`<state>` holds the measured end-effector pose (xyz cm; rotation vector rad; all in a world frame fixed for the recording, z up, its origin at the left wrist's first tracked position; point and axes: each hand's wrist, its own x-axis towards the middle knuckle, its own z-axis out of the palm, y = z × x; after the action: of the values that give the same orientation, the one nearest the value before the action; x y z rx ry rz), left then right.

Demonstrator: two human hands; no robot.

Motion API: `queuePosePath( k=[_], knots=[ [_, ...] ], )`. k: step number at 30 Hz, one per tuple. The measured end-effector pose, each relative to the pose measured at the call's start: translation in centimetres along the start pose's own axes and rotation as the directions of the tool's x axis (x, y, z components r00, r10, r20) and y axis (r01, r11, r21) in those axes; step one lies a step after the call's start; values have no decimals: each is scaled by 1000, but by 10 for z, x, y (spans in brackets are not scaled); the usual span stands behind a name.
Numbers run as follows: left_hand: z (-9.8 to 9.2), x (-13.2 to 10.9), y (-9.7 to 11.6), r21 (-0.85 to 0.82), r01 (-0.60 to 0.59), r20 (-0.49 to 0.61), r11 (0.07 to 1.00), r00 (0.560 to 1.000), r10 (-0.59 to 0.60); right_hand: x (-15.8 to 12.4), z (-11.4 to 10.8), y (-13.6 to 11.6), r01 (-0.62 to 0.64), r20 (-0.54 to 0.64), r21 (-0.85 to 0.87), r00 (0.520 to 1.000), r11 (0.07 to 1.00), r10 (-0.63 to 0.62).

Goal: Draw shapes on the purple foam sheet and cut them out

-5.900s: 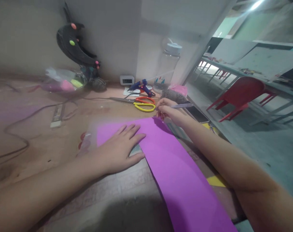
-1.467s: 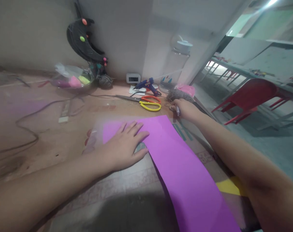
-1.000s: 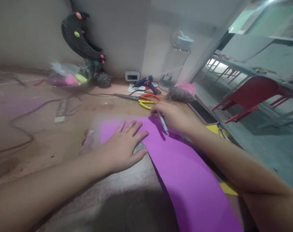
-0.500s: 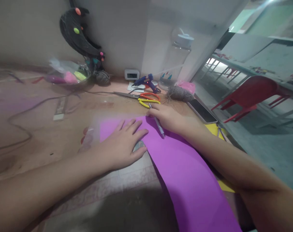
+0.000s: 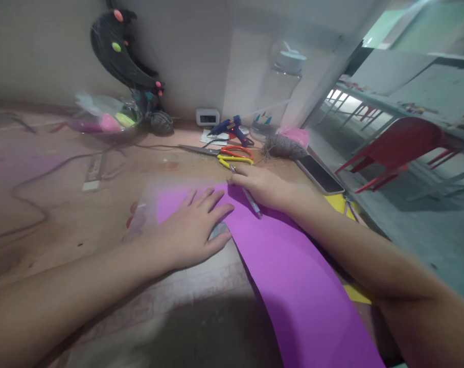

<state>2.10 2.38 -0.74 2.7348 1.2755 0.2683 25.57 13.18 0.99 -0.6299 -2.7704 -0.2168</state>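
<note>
A long purple paper strip [image 5: 293, 271] lies across the table and curves down toward the bottom edge. My left hand [image 5: 201, 220] rests flat on its left part, fingers spread. At the far edge of the paper, my right hand [image 5: 258, 186] is closed around a pen [image 5: 252, 203], whose lower end angles toward me over the purple surface. The pen's upper end pokes out near the handles of the scissors [image 5: 235, 155], which have one orange-red and one yellow grip. A small greyish patch shows under my left thumb; I cannot make out what it is.
Behind the scissors sit a blue glue gun [image 5: 232, 129], a small white digital clock [image 5: 208, 117] and a clear bottle [image 5: 278, 92]. Grey yarn [image 5: 283, 146] and a phone [image 5: 320, 174] lie to the right. A bowl [image 5: 113, 122] with colourful items stands back left, near a dark cord.
My right hand and the pen have shifted slightly to the left along the paper's far edge. My left hand stays flat in place. The whole view has moved a little.
</note>
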Motion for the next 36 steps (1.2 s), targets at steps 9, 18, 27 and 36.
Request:
queuePosePath(
  k=[9, 18, 27, 36],
  knots=[
    [0, 0, 0, -2, -4, 7, 1000, 1000, 4, -1, 2, 1, -8, -28, 75, 1000, 997, 10],
    [-1, 0, 0, -20, 6, 15, 1000, 1000, -6, -7, -5, -2, -153, -11, 90, 988, 984, 155],
    [0, -1, -1, -42, 18, 9, 999, 1000, -18, -34, -9, 53, -688, -46, 100, 719, 719, 694],
    [-1, -2, -1, -7, -8, -7, 1000, 1000, 8, 2, -26, -10, -505, 80, 770, 683, 390, 726]
  ],
)
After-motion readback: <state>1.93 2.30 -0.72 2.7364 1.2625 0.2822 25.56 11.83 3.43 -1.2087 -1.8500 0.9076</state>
